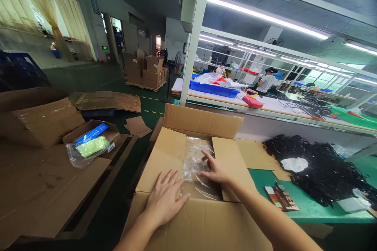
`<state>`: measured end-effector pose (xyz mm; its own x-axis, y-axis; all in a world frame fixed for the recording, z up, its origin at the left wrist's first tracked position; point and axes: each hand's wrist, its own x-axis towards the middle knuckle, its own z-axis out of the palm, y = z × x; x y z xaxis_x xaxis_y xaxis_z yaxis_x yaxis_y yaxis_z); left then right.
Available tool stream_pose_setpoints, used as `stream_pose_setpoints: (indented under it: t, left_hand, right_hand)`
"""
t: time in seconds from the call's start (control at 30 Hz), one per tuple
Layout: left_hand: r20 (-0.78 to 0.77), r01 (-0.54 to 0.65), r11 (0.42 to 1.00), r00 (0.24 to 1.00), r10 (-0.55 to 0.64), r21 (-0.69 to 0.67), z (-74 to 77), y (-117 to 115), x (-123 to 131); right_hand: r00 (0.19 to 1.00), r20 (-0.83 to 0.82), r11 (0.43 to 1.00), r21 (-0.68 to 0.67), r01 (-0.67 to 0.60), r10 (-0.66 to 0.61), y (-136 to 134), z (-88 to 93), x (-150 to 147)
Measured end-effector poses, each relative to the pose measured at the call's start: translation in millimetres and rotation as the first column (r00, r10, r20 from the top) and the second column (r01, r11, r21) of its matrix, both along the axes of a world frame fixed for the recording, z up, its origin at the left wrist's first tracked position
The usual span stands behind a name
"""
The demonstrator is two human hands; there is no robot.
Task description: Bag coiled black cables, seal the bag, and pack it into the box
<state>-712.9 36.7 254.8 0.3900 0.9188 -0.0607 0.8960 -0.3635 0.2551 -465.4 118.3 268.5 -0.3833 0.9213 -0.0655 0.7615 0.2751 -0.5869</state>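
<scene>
Person's arms & hands only in view, all bare skin, nothing worn on them that I can make out. L forearm point(136, 235) & R forearm point(265, 217) are slim, smooth, taper to narrow wrists, no marks or tattoos visible. L hand point(165, 200) & R hand point(215, 169) are small-ish, narrow, knuckles faint. L fingers point(167, 180) long, thin, nails short, no polish visible. R hand's nails too small to tell at this res.
</scene>
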Motion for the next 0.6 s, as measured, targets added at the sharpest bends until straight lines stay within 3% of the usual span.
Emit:
stream_pose_setpoints:
  t: [0.07,0.17,0.27,0.43,0.5,0.6]
  left_hand:
    - [0.014,-0.004,1.0,1.0,0.004,0.028,-4.1,0.0,-0.3]
    - [0.036,-0.025,0.996,0.999,0.021,0.09,-12.3,-0.6,-1.2]
    - [0.046,-0.057,0.988,0.998,0.051,0.147,-16.5,-2.2,-1.4]
    - [0.017,-0.028,0.995,0.999,0.027,0.099,-8.5,-3.8,1.4]
    - [-0.009,-0.031,0.998,0.999,0.032,0.062,-4.9,-3.3,2.8]
    - [-0.019,-0.041,0.998,0.999,0.042,0.053,-3.6,-1.8,4.1]
  right_hand:
    - [0.998,0.063,0.998,-0.054,-0.025,0.028,28.6,-2.8,-8.7]
    - [0.993,0.097,0.994,0.093,0.055,-0.064,70.7,-18.5,-20.6]
    - [0.984,0.145,0.982,0.173,0.078,-0.104,92.9,-40.3,-32.0]
    - [0.973,0.168,0.965,0.235,0.115,-0.157,89.8,-61.7,-41.8]
    - [0.982,0.134,0.962,0.257,0.092,-0.13,81.9,-55.8,-41.1]
    - [0.996,0.013,0.94,0.333,0.074,-0.083,61.6,-30.4,-30.2]
